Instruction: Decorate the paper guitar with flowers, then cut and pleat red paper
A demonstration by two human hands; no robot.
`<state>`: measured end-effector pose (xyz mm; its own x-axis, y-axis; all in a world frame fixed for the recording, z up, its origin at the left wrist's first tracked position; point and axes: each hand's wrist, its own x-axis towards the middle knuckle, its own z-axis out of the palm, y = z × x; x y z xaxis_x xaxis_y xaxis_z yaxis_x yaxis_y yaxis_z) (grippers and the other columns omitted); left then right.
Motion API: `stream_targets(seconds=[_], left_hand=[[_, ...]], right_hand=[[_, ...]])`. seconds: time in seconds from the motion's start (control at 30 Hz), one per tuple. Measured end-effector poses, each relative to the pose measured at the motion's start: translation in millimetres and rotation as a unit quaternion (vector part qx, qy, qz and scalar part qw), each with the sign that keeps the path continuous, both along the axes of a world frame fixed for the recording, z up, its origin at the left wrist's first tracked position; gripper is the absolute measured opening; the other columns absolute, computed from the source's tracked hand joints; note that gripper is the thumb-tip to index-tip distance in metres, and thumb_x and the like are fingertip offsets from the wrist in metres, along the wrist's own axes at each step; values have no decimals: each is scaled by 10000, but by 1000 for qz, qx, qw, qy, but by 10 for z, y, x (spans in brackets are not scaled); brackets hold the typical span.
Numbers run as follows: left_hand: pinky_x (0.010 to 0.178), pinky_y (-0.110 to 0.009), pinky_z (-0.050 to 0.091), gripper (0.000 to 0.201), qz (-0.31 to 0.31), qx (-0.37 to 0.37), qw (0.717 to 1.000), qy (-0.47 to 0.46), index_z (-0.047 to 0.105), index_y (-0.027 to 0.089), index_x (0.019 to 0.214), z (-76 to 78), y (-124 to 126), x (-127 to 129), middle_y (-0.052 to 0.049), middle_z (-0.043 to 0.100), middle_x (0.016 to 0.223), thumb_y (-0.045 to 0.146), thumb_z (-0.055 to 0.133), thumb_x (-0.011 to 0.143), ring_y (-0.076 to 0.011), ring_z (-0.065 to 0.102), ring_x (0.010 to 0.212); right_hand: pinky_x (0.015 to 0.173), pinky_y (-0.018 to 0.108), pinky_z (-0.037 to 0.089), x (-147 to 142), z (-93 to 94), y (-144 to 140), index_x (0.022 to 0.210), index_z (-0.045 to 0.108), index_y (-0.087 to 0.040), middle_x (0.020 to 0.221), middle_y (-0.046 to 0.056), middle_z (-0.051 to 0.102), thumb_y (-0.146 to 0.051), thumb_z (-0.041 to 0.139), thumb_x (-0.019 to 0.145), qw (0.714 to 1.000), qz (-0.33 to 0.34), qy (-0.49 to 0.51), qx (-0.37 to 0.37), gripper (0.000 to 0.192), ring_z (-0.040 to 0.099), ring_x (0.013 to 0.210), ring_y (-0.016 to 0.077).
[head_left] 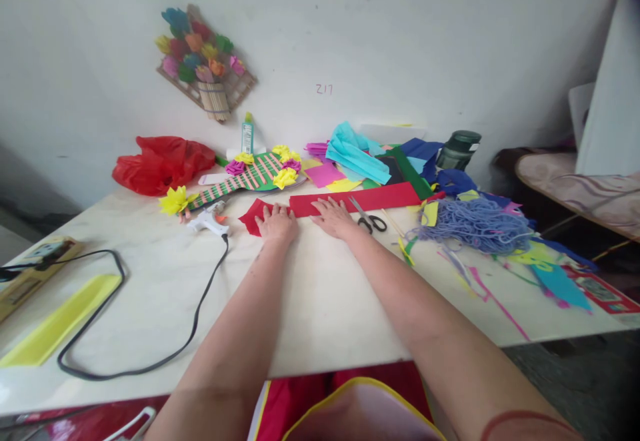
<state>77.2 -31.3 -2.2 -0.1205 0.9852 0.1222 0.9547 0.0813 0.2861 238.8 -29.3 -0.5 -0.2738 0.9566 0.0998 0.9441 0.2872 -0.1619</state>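
A long red paper strip (370, 198) lies across the far middle of the white table (320, 294). My left hand (277, 223) presses flat on the strip's left end, fingers spread. Beside it, my right hand (334, 217) also rests flat on the strip, fingers apart. Neither hand grips anything. Black-handled scissors (369, 218) lie just right of my right hand. A white glue gun (210, 221) sits left of my left hand, its black cord (150, 334) looping toward the near edge.
A paper guitar with flowers (250, 174), a red plastic bag (160, 161), a glue bottle (247, 133), coloured paper sheets (360, 158), blue yarn (475, 224) and a green jar (457, 150) crowd the far side. A yellow strip (60, 321) lies at left. Paper flowers hang on the wall (200, 61).
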Motion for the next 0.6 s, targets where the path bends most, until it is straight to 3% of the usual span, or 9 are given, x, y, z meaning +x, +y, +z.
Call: stream_targets(seconds=[0.07,0.33,0.47,0.6], left_hand=[[1056,-578,150,509,3,-1,1000,-3,467,257,1285,6,1,-3,-5,331,1442,393,227,856,-293,181,1352],[1072,-528,165,541,29,13,998,-50,405,203,1334,80,-44,12,-32,349,1432,382,214,860,-263,222,1342],[1071,-497,188,506,37,56,997,-28,482,200,1252,151,-95,23,-47,379,1413,371,388,785,-268,254,1327],[988,-446,328,493,63,65,996,-15,524,144,1147,182,-117,33,-142,535,1248,358,512,704,-291,420,1211]], right_hand=[[1062,534,160,-10,4,-3,1402,283,-243,1457,78,304,-486,271,903,1000,-3,1,5,555,210,1343,306],[1033,572,194,-5,-32,11,1326,428,-287,1446,78,322,-459,251,919,1000,4,-12,26,476,241,1324,325],[1034,575,188,-7,-42,17,1327,425,-287,1453,75,308,-452,252,920,1000,4,-11,28,471,233,1329,315],[1044,555,191,-10,-45,22,1330,419,-271,1464,68,287,-435,249,924,999,10,-5,34,470,215,1341,293]])
